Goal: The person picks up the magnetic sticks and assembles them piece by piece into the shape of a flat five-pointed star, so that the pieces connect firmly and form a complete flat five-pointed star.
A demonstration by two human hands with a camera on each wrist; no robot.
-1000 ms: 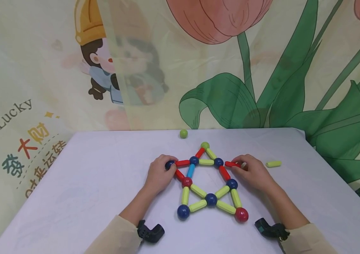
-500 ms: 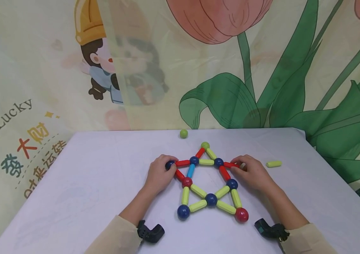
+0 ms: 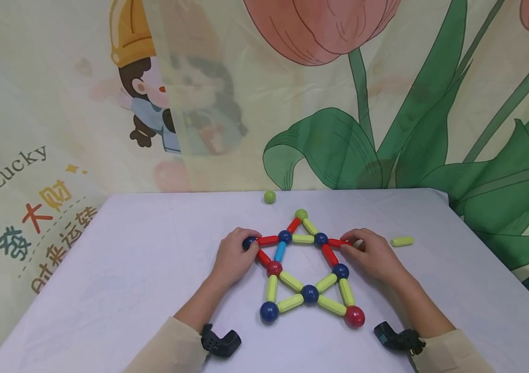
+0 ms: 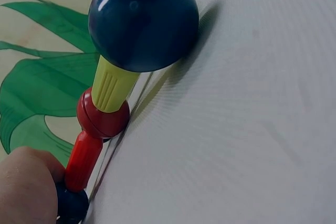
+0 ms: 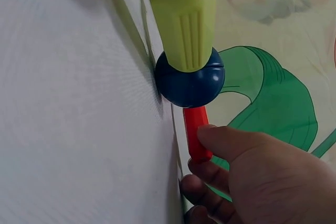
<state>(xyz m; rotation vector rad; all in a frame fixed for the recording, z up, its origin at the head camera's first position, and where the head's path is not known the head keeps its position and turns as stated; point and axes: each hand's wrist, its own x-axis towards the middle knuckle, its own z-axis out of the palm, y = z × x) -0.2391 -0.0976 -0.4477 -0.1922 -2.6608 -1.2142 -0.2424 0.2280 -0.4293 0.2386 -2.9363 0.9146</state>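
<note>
A flat star-like frame of ball-and-rod magnetic building pieces lies on the white table. At its left point my left hand (image 3: 236, 257) grips a dark blue ball (image 3: 248, 242), mostly covered by the fingers. Two red rods run from that ball, one to a blue ball (image 3: 285, 237), one to a red ball (image 3: 274, 268). On the other side my right hand (image 3: 373, 253) pinches a red rod (image 3: 337, 242) between thumb and fingers. Its left end meets the upper right blue ball (image 3: 321, 239); its right end is hidden by the fingers.
A loose green ball (image 3: 270, 197) sits near the table's back edge. One loose yellow-green rod (image 3: 402, 241) lies right of my right hand. The frame's near corners are a blue ball (image 3: 269, 312) and a red ball (image 3: 355, 317). A printed cloth hangs behind the table.
The red rod in my right hand has moved slightly left, and the gap between it and the upper right blue ball has closed. My left hand stays in place on its ball.
</note>
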